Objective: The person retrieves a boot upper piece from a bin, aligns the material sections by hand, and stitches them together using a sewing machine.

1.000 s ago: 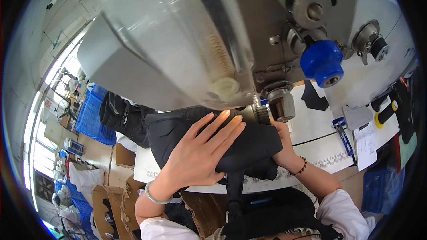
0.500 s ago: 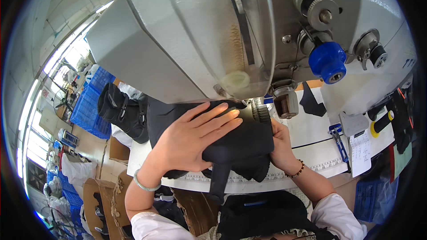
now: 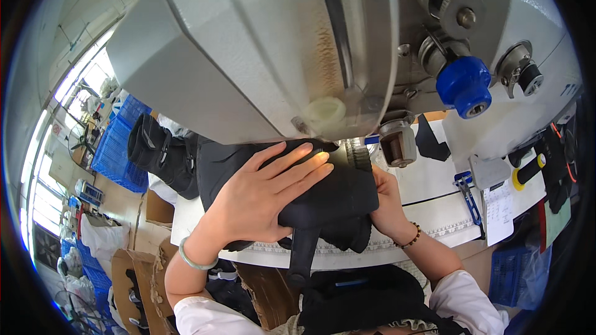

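Hanging over the near edge of the white table [image 3: 428, 180], a black strap [image 3: 304, 251] drops from the black padded fabric piece [image 3: 335, 192], whose long axis runs roughly left to right along that edge. The person's left hand [image 3: 251, 201] lies flat on it, fingers slightly spread and slanting toward the far edge; the fabric is directly beneath them. The right hand [image 3: 388, 201] curls at its right end, fingertips hidden, so a pinch cannot be confirmed. Left fingertips sit nearer the lower end of the sewing machine head [image 3: 279, 56] beyond.
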Available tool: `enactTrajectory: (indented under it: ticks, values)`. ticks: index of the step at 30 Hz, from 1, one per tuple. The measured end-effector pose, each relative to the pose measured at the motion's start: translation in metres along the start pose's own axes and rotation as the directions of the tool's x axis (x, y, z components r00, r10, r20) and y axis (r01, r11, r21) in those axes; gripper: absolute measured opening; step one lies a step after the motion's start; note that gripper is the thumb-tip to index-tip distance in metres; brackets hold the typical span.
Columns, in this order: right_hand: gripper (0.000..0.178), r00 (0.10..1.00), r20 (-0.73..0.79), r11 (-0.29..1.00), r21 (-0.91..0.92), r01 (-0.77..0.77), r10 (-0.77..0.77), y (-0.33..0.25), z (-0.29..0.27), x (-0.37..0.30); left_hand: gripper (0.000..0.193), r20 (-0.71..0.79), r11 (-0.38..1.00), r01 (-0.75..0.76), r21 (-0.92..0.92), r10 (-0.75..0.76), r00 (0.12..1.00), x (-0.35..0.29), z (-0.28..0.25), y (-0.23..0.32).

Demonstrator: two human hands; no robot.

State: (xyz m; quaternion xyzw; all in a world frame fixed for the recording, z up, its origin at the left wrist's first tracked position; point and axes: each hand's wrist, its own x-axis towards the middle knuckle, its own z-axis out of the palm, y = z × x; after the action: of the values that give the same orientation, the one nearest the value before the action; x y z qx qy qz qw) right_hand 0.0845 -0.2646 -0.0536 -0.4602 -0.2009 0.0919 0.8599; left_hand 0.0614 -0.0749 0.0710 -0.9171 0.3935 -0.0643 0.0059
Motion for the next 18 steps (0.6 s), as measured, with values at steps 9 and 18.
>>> enactTrajectory:
  ticks: [9,18]
  values:
    - [0.026,1.000,-0.006,0.998,0.061,-0.025,0.025,0.000,-0.005,0.000,0.080,-0.032,0.998,0.055,0.023,-0.055,0.998,-0.003,0.006,0.015]
    - [0.028,0.999,0.034,0.999,-0.017,0.027,-0.027,0.003,-0.008,-0.001,0.075,-0.045,1.000,-0.017,0.005,0.017,0.999,0.000,0.012,0.018]
